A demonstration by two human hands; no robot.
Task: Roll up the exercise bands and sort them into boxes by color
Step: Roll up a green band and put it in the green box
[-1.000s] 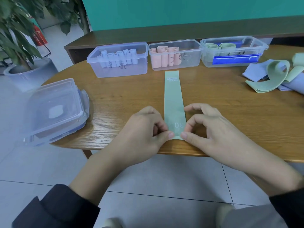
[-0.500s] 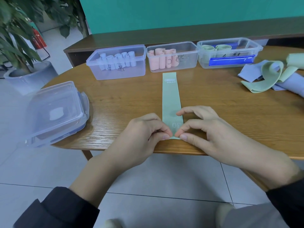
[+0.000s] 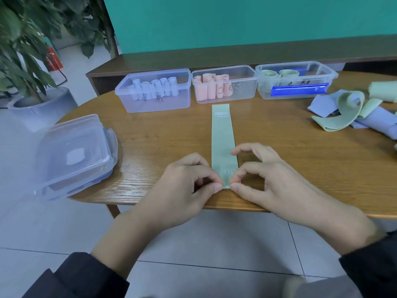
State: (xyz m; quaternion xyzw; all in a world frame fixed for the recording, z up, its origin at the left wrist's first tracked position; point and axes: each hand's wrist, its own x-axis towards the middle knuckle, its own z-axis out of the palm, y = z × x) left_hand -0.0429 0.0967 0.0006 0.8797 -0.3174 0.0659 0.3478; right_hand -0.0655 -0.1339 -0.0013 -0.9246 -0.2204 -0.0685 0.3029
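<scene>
At the near edge of the counter (image 3: 279, 147), green band (image 3: 222, 134) lies flat, running far toward the pink box (image 3: 224, 83). Left hand (image 3: 184, 183) and right hand (image 3: 277, 181) both pinch its near end, fingers curled. Lavender box (image 3: 153, 90) far left, green box (image 3: 296, 79) far right, loose bands (image 3: 348, 112) right.
</scene>
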